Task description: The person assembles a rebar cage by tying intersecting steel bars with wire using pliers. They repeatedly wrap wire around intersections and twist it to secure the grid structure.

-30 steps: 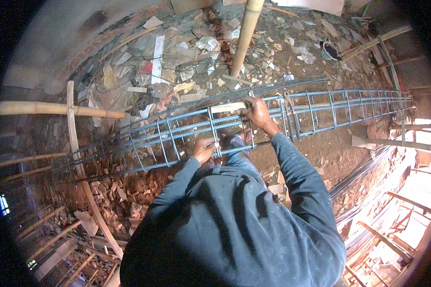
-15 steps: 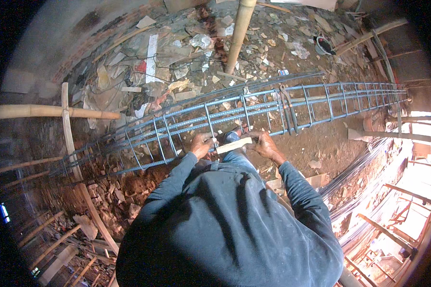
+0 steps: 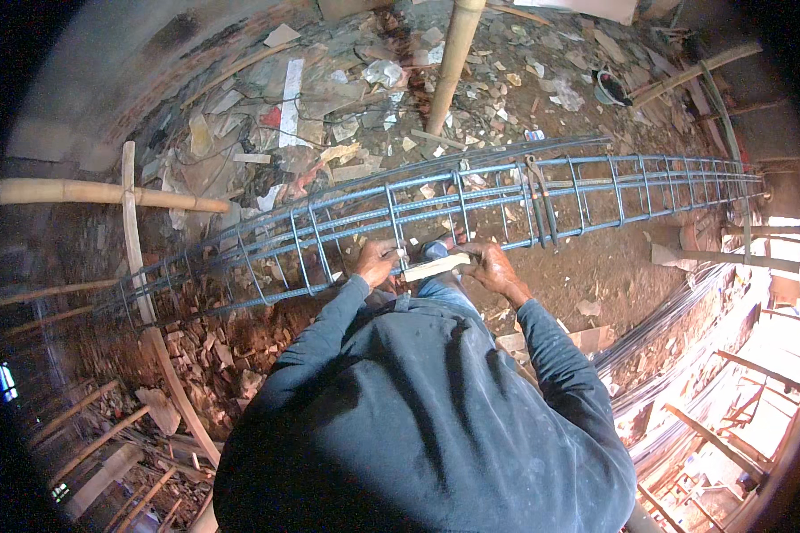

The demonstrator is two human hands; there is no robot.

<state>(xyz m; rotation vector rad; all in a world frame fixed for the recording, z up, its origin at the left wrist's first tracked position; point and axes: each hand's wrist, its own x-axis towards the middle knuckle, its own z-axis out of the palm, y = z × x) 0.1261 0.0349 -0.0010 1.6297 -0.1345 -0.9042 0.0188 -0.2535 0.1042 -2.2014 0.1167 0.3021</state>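
A long rebar cage (image 3: 311, 233) of bluish steel bars and square stirrups stretches across in front of me. Between my hands is a short pale wooden strip (image 3: 434, 267), lying close to the cage's near bar. The fingers of my right hand (image 3: 500, 272) are closed on its right end. My left hand (image 3: 378, 261) is closed in a pinch beside a stirrup, near the strip's left end; what its fingers hold, if anything, is too small to make out. To the right, long-handled pincers (image 3: 542, 202) hang across the cage bars.
A bamboo post (image 3: 453, 71) stands beyond the cage, amid rubble and scraps. Another bamboo pole (image 3: 107, 194) juts in at left beside a wooden upright (image 3: 133, 222). A bucket (image 3: 610, 88) sits far right. Loose bars (image 3: 667, 320) lie lower right.
The view has shifted slightly, so the cage and surroundings appear a little to the right. The pale strip has tilted in my right hand, showing a narrower face. Both hands stay nearly in place.
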